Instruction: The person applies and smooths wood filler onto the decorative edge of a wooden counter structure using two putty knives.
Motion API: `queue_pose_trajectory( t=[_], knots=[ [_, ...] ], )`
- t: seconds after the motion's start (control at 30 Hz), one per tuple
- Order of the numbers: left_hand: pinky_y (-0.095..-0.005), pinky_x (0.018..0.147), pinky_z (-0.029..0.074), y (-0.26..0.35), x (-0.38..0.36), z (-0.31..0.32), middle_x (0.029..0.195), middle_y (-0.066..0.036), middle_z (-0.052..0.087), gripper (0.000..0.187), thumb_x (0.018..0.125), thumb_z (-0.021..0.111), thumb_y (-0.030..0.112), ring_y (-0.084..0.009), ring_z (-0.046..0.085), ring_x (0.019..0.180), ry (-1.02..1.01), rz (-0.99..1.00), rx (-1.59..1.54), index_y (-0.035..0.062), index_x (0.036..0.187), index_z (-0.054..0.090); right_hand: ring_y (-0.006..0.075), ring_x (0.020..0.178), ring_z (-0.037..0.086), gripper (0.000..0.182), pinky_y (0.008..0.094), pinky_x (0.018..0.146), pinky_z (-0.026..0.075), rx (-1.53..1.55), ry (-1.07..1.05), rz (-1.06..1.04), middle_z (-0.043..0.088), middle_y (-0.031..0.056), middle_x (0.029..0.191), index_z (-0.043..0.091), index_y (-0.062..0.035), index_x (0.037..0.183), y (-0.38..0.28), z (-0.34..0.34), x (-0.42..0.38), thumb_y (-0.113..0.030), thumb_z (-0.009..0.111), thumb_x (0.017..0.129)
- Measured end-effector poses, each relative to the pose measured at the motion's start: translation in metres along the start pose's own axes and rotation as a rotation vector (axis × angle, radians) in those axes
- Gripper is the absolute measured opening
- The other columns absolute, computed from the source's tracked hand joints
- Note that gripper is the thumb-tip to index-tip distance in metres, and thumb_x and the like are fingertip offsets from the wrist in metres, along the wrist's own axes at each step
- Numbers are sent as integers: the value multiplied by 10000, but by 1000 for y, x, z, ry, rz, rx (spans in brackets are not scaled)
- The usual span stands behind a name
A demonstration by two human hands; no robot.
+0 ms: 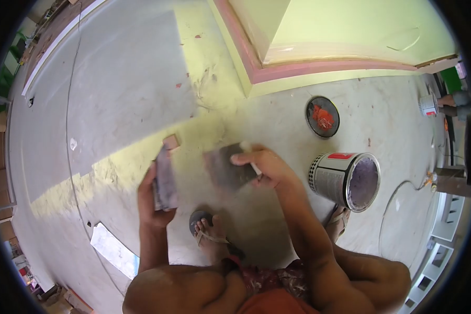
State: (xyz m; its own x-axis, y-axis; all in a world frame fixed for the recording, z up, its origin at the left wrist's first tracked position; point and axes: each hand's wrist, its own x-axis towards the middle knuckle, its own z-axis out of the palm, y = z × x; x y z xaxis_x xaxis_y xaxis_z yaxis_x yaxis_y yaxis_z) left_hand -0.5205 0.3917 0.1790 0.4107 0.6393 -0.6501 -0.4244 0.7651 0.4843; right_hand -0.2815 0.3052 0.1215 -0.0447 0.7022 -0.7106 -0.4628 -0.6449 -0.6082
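Observation:
My left hand (154, 196) is wrapped round a narrow flat spreader (166, 180) smeared with grey-purple putty. A small pinkish-brown square (171, 142) shows at its upper end. Thumb on top, my right hand (264, 163) grips a wide dark putty spreader (234, 166), blurred by motion and held a little to the right of the left one. Close to my right forearm, a metal can (334, 178) leans over with its open mouth to the right, and purple-grey putty (365, 182) fills it. Beyond the can lies a round dark lid (314, 124) bearing orange-red paste (324, 118).
A yellow-green wall corner (277, 86) with pink tape juts in at the top. A thin cable (68, 125) runs down the left floor, near a white panel (112, 248). At the far right, another person's hand (446, 101) is at a second can (428, 105).

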Motion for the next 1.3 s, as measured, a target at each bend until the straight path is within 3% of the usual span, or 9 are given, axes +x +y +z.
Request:
queue_pose_trajectory(
  t=[0.13, 0.23, 0.33, 0.47, 0.6, 0.83, 0.93, 1.2, 1.3],
  knots=[
    [-220, 364, 432, 2, 4, -2, 762, 49, 657, 264, 1020, 468, 335, -99, 590, 503, 98, 136, 10, 146, 1148, 600, 174, 779, 661, 387, 289, 511, 478, 363, -95, -175, 662, 69, 1001, 631, -51, 1120, 14, -9, -3, -255, 739, 810],
    [-280, 612, 532, -18, 6, 5, 959, -4, 673, 326, 1025, 453, 333, -135, 656, 762, 79, 179, -72, 114, 1238, 565, 168, 764, 668, 288, 275, 614, 507, -170, -350, -1438, 680, 82, 948, 612, 2, 1111, 18, 21, 0, -221, 638, 932],
    [-380, 1007, 446, -34, -1, -1, 1244, -65, 604, 409, 1027, 440, 333, -195, 594, 1125, -125, 220, -56, 74, 1336, 505, 176, 707, 629, 251, 288, 622, 489, 917, -400, -245, 656, 116, 915, 599, -19, 1019, 31, 42, 14, -264, 605, 964],
    [-332, 935, 483, -32, -8, 4, 1185, -57, 622, 396, 1020, 459, 341, -172, 613, 1064, -211, 331, 17, 76, 1309, 515, 183, 680, 635, 310, 263, 611, 507, 569, 489, -1129, 674, 119, 914, 604, 46, 1047, 14, 75, -1, -250, 519, 1015],
    [-305, 835, 507, -25, 0, 4, 1133, -36, 631, 335, 1007, 494, 338, -142, 614, 1013, -137, 317, -23, 100, 1235, 554, 223, 695, 615, 281, 335, 648, 497, -212, 213, -1452, 656, 157, 919, 614, 60, 1068, 34, 70, 0, -201, 544, 992],
    [-287, 610, 487, -21, -6, 13, 887, -80, 643, 377, 1017, 442, 369, -170, 624, 737, 24, 28, -29, 40, 1162, 558, 151, 559, 579, 155, 301, 515, 466, 233, 218, -507, 619, 10, 706, 635, -42, 986, 12, 50, -2, -191, 619, 945],
    [-244, 450, 384, -33, 31, -18, 644, -53, 580, 333, 1033, 420, 367, -129, 509, 475, -936, -450, -402, 71, 1085, 563, 136, 492, 571, 186, 270, 420, 425, 772, -107, -539, 663, 57, 752, 601, -37, 939, 15, 31, 21, -223, 610, 938],
    [-232, 361, 314, -27, 42, -31, 546, -23, 495, 262, 1035, 442, 343, -103, 415, 375, -341, -305, -154, 108, 967, 535, 89, 657, 626, 278, 247, 514, 497, -685, -331, -875, 697, 35, 869, 659, 0, 1052, -6, 48, -34, -172, 748, 852],
    [-227, 365, 314, -31, 38, -46, 538, -16, 485, 321, 1035, 437, 387, -98, 417, 373, -524, -464, -506, 78, 957, 476, 153, 613, 636, 275, 300, 565, 525, 199, -64, -697, 701, 31, 810, 674, 0, 1031, 11, 33, -3, -181, 758, 842]
  ],
)
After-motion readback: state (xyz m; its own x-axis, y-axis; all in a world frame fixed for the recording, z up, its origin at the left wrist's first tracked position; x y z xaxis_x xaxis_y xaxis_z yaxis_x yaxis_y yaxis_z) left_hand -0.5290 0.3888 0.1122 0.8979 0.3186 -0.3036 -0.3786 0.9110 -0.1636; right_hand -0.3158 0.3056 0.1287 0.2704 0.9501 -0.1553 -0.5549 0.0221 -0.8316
